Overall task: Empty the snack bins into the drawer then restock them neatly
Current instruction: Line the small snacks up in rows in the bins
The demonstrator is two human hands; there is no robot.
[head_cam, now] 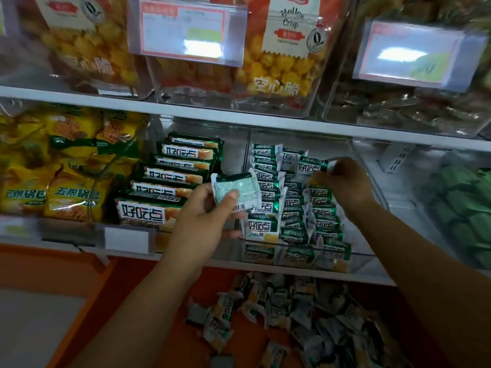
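Over the orange drawer of loose packets, our left hand grips a pale-green square packet just left of the clear plastic bin, where our right hand, farther in, pinches a green-and-white packet lying crosswise.

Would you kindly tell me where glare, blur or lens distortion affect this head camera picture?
Head view: white glare blanks the centre price label and the right price label; the white shelf edge bows from wide-angle distortion; the loose packets below and the frame's corners are blurred; sharpest are the pale packet gripped by the left hand and the green packet pinched by the right hand.
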